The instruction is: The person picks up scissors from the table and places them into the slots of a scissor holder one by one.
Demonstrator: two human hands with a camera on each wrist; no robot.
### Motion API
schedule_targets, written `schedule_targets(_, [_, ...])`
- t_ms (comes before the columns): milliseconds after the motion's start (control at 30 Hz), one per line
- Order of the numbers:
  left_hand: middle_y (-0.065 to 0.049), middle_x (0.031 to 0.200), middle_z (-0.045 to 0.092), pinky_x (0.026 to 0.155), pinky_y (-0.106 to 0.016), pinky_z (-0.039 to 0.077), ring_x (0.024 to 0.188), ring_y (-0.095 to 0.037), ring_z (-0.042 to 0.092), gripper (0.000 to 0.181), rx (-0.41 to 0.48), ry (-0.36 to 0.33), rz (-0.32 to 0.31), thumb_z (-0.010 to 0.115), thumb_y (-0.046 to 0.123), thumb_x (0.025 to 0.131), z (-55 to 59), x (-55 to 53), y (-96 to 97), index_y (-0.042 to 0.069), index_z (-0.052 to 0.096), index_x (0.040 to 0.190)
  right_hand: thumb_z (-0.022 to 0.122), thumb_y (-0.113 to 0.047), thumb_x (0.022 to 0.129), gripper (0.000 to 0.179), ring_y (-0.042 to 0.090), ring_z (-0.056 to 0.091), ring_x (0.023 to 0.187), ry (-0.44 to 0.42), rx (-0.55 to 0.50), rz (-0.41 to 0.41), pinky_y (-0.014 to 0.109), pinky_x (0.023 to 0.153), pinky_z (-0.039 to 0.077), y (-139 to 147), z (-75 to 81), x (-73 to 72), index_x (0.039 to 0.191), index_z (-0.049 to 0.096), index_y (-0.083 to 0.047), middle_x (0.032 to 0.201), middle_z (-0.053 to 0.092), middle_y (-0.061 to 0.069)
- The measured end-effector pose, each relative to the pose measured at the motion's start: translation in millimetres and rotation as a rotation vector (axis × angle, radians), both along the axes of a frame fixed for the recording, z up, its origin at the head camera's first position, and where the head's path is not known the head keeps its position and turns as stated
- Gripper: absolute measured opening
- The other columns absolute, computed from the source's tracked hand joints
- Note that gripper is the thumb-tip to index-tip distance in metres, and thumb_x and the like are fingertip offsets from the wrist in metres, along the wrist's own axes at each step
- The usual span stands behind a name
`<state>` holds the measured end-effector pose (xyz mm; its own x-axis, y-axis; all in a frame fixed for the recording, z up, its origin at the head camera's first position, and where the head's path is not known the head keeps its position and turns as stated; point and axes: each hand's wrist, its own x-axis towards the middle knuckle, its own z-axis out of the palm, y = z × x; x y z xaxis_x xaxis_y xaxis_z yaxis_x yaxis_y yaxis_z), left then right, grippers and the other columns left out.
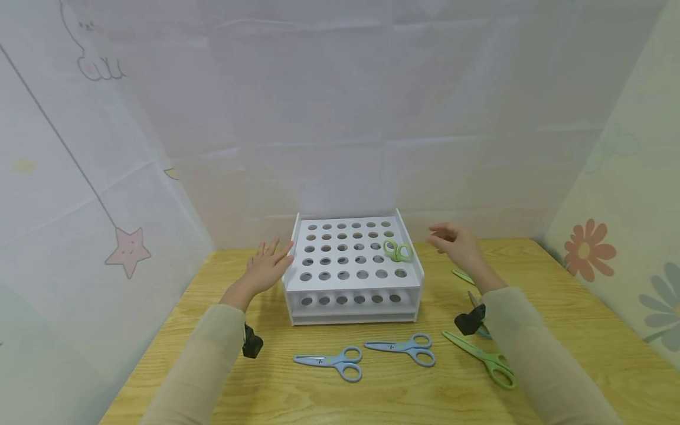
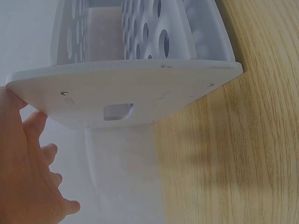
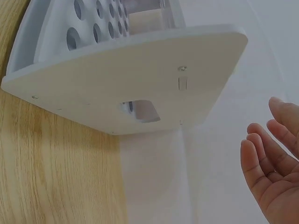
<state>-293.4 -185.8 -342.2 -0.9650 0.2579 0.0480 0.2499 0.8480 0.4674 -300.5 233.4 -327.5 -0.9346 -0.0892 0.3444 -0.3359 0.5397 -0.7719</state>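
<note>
A white rack (image 1: 333,288) with rows of round holes stands on the wooden table. My left hand (image 1: 264,268) has its fingers spread, with thumb and index fingertip at the top edge of the rack's left side panel (image 2: 154,81). Green-handled scissors (image 1: 395,255) stand in a hole near the rack's right side, handles up and blades hidden below. Off to the right of the rack, my right hand (image 1: 458,247) hovers with loosely bent fingers and nothing in them. In the right wrist view, this hand (image 3: 275,163) is apart from the right side panel (image 3: 135,77).
Two blue scissors (image 1: 330,359) (image 1: 395,347) lie in front of the rack. Green scissors (image 1: 476,352) lie at the right, partly under the right sleeve (image 1: 531,342). Behind them are another blue pair (image 1: 483,332), mostly covered, and a green blade (image 1: 463,275). A pale cloth (image 1: 340,118) hangs behind.
</note>
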Motion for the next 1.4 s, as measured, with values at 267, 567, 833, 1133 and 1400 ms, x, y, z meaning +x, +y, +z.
schedule_targets(267, [-0.013,0.153,-0.001,0.099,-0.065,-0.005,0.134,-0.039,-0.014,0.055,0.001,-0.01,0.0,0.025,0.045,0.099,0.9,0.3,0.6,0.022,0.02,0.148,0.06,-0.026,0.091,0.043,0.011,0.058,0.08,-0.003,-0.006,-0.023,0.022,0.066,0.051,13,-0.7,-1.8,0.123,0.054,0.001,0.107,0.061,0.021])
schedule_targets(567, [-0.013,0.152,0.0,0.098,-0.065,-0.005,0.134,-0.04,-0.014,0.055,-0.009,-0.001,-0.002,0.025,0.045,0.099,0.0,0.0,0.3,0.02,0.02,0.148,0.058,-0.033,0.091,0.049,0.005,0.056,0.081,-0.025,-0.019,-0.029,0.021,0.067,0.05,27,-2.4,1.9,0.127,0.051,0.0,0.11,0.058,0.022])
schedule_targets(833, [-0.014,0.152,-0.001,0.098,-0.066,-0.005,0.134,-0.04,-0.014,0.055,-0.007,-0.002,-0.006,0.024,0.045,0.099,-0.1,0.1,0.2,0.021,0.02,0.148,0.057,-0.027,0.093,0.048,0.002,0.055,0.08,-0.034,-0.027,-0.042,0.02,0.066,0.05,39,-4.6,2.8,0.129,0.048,0.002,0.112,0.057,0.023])
schedule_targets(1133, [-0.014,0.152,-0.001,0.098,-0.065,-0.006,0.134,-0.039,-0.014,0.055,-0.002,-0.011,-0.003,0.024,0.045,0.099,1.0,0.2,0.9,0.021,0.02,0.148,0.057,-0.028,0.092,0.051,-0.001,0.054,0.077,-0.019,-0.034,-0.045,0.019,0.065,0.05,53,-8.0,3.8,0.13,0.046,0.003,0.112,0.056,0.025])
schedule_targets(1400, [-0.014,0.152,-0.001,0.098,-0.065,-0.006,0.134,-0.04,-0.014,0.055,0.003,-0.009,-0.006,0.025,0.044,0.099,0.2,0.2,0.5,0.02,0.02,0.148,0.057,-0.03,0.092,0.053,-0.001,0.055,0.077,-0.01,-0.027,-0.05,0.021,0.064,0.051,65,-12.1,6.1,0.13,0.046,0.004,0.109,0.057,0.022])
